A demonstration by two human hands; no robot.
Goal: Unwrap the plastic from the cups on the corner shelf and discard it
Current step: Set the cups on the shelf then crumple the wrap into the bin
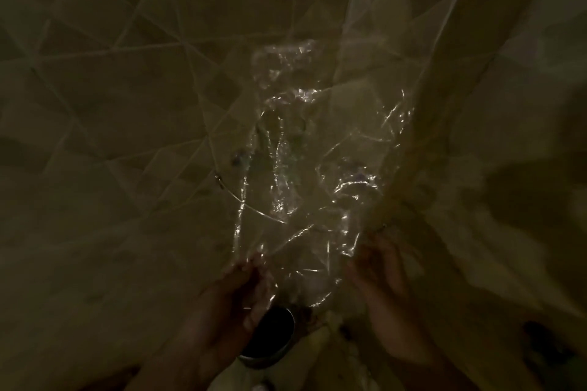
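Note:
The scene is very dark. A crumpled sheet of clear plastic wrap [305, 174] is stretched upward in the middle of the head view, glinting in the dim light. My left hand [235, 298] pinches its lower left edge. My right hand [381, 282] holds its lower right edge. Just under the plastic, between my hands, sits a dark round cup [273, 336] with a pale rim, its open mouth facing up; my left hand touches its side. I cannot tell whether any plastic still clings to the cup.
Tiled walls [111, 89] with pale diagonal grout lines fill the left and the background. A pale, sheer curtain-like sheet [476, 105] hangs at the right. A dark shape [546, 352] sits at the lower right.

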